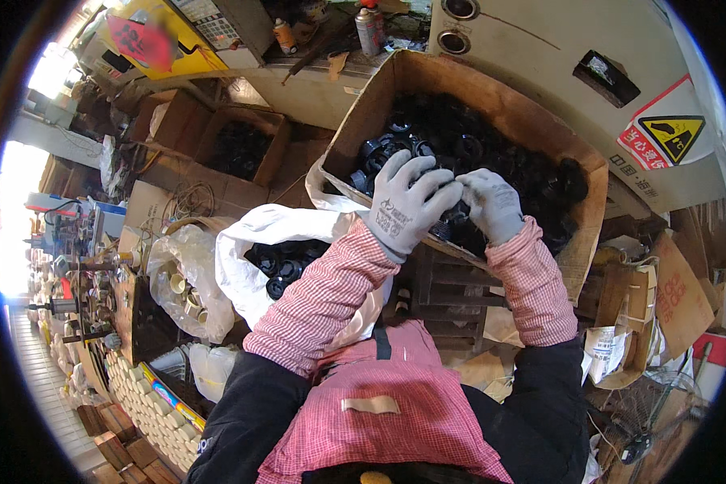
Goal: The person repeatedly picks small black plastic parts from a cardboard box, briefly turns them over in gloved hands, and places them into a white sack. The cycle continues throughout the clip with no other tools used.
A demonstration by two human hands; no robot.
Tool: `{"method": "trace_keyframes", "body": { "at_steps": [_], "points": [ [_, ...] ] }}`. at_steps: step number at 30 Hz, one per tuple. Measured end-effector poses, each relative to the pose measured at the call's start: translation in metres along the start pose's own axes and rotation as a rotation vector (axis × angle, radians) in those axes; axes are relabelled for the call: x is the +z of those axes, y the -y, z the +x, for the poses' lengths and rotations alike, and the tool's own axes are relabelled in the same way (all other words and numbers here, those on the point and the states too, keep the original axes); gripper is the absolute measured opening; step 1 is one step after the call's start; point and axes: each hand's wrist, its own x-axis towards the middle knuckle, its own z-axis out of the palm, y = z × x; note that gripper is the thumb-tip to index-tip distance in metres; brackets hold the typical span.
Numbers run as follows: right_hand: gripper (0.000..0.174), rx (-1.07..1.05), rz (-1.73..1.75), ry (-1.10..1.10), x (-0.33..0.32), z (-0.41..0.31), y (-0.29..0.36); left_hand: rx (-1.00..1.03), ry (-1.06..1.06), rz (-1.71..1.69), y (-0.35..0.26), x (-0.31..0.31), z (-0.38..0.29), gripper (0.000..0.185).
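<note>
Both my hands wear grey work gloves and are close together over the near side of a large cardboard box (587, 242). Many black plastic parts (423, 148), ring-like or cap-like, fill it. My left hand (408, 202) has its back up and its fingers bent over the parts. Beside it, my right hand (493, 202) has curled fingers, their tips near the left fingers. Black parts show just below and between the hands; whether either hand grips one is hidden. Left of the box, an open white woven sack (236, 284) contains similar black parts (287, 269).
A slatted dark stool (454, 290) stands under the box. Behind is a machine panel (520, 66) with a hot-surface warning sign (668, 130). At left are a smaller carton (278, 151) of black parts and a clear plastic bag (212, 272). Spray cans (368, 33) stand behind.
</note>
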Motion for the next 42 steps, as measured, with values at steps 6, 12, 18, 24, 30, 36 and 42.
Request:
{"method": "trace_keyframes", "body": {
  "at_steps": [6,12,18,24,30,36,42],
  "points": [
    [0.018,0.162,0.894,-0.081,0.004,0.007,0.022,-0.537,0.049,-1.035,-0.016,0.0,-0.019,0.048],
    [0.028,0.406,1.094,0.378,0.016,0.051,0.027,-0.489,0.352,-0.461,-0.027,-0.033,-0.056,0.042],
    [0.049,0.038,0.006,0.418,0.105,0.121,-0.001,-0.768,0.135,-0.074,-0.026,-0.108,-0.155,0.056],
    [0.046,-0.116,-0.442,0.67,0.177,0.151,0.008,-1.419,0.209,0.051,-0.001,-0.138,-0.273,0.083],
    [0.027,0.106,0.207,0.223,0.159,0.147,-0.023,-1.229,-0.11,-0.098,-0.008,-0.135,-0.256,0.047],
    [0.025,0.11,0.838,0.259,0.063,0.117,-0.017,-0.859,-0.125,-0.291,0.017,-0.093,-0.13,0.042],
    [0.031,-0.039,0.786,0.201,0.011,0.077,0.035,-0.906,0.186,-0.655,0.054,-0.027,-0.011,0.06]
  ]
}}
